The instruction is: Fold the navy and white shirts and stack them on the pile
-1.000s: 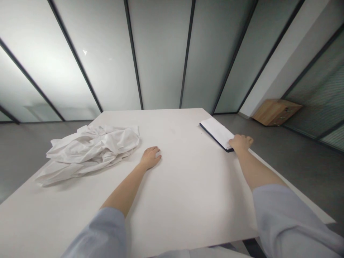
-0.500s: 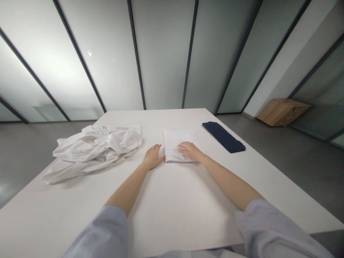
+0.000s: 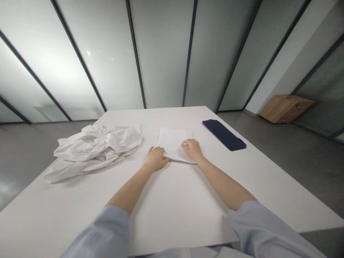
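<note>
A folded white cloth (image 3: 174, 138) lies flat on the white table in front of me, slightly askew. My left hand (image 3: 156, 157) is at its near left corner, thumb along the near edge and fingers bent over the side. On the right side of the cloth, my right hand (image 3: 192, 149) has its fingers curled, with thumb and forefinger close together on the fabric. Both hands are closed on the cloth; the undersides of the fingers are hidden.
A rumpled heap of white fabric (image 3: 99, 147) spreads over the left of the table (image 3: 172, 208). A folded dark blue cloth (image 3: 224, 134) lies at the right. Frosted glass panels (image 3: 163, 53) stand behind the table, and a wooden cabinet (image 3: 282, 108) is on the floor at far right.
The folded white cloth has shifted a little left and turned slightly. My left hand has moved right onto its corner, and the right hand's fingers have curled more.
</note>
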A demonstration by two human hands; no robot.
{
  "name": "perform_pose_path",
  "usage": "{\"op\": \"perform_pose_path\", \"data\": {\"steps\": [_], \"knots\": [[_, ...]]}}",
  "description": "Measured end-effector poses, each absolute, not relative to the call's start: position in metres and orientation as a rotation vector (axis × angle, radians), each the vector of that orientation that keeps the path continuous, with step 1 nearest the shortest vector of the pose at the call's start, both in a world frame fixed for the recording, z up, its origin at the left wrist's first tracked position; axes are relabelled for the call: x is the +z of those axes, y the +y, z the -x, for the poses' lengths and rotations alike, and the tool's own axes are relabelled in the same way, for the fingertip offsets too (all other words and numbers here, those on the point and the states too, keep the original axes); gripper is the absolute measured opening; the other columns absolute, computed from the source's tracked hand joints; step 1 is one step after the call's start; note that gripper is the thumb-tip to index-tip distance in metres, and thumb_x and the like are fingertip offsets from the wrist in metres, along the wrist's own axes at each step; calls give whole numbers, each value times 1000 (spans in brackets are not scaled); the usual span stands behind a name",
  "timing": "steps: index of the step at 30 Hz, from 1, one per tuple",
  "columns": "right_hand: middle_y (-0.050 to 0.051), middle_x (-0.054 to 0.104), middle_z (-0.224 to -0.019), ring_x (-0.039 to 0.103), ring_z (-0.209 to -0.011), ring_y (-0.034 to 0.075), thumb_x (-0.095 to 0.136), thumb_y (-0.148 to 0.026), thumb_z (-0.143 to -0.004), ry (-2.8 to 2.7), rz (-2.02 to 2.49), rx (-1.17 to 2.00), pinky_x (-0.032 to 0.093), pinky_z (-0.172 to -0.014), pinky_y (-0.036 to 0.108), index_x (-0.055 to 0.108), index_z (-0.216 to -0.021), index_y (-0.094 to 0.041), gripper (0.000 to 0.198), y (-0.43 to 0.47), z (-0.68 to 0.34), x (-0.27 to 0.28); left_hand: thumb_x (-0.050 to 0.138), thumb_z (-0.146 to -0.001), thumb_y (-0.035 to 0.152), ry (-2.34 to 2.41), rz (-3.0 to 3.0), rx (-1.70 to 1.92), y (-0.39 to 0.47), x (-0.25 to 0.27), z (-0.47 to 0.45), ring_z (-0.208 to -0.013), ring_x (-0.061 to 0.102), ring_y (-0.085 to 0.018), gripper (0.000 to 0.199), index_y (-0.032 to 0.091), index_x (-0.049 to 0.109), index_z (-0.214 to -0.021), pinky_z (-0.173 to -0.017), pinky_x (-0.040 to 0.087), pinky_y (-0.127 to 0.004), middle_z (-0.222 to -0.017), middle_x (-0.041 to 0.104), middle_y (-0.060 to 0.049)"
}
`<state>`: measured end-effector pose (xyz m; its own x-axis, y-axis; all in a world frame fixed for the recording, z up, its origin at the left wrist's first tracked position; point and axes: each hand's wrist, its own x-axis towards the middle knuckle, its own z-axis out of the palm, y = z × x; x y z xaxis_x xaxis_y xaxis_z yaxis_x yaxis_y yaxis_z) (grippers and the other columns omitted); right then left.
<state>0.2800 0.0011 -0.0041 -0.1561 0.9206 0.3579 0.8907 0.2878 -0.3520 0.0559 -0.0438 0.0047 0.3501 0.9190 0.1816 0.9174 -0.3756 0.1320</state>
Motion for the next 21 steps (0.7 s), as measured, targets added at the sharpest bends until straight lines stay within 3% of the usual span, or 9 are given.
{"op": "perform_pose_path", "data": {"steps": [6,8,11,13,17,21], "knots": [[9,71,-94,59,-92,24,42,-26,-87,-1794,1554,95,40,-90,36,70,-85,-19,29,13,-294,-13,53,-81,64,2123,-2344,327,-48,5,-65,-123,46,-42,60,14,59,-113,-104,24,-67,-119,60,-24],[9,71,-92,58,-92,24,42,-26,-86,-1790,1548,116,40,-89,35,69,-82,-19,28,13,-291,-17,48,-85,63,2151,-2332,354,-47,2,-66,-126,43,-43,55,16,62,-110,-102,26,-68,-122,58,-23],[9,70,-91,58,-91,23,41,-27,-87,-1791,1516,145,40,-88,35,68,-80,-20,29,13,-287,-19,42,-93,43,2087,-2296,457,-39,-3,-59,-123,49,-34,35,21,66,-105,-102,35,-58,-121,61,-17],[8,69,-88,57,-89,23,39,-29,-88,-1748,1507,149,40,-87,35,67,-78,-21,31,13,-287,-19,38,-94,32,1965,-2182,600,-31,-6,-51,-114,56,-28,33,21,67,-104,-101,41,-48,-115,65,-13],[8,67,-79,56,-83,23,37,-32,-89,-1637,1551,115,42,-81,34,65,-73,-21,34,15,-295,-17,32,-97,41,1645,-1702,1036,-15,-12,-36,-106,63,-27,45,16,68,-106,-92,49,-41,-102,72,-9],[8,69,-81,60,-83,22,37,-32,-92,-1922,1490,191,44,-79,32,68,-75,-20,36,13,-297,-16,20,-100,43,1472,-1343,1257,1,-24,-30,-105,66,-24,55,13,58,-125,-87,55,-38,-110,72,-10]]}}
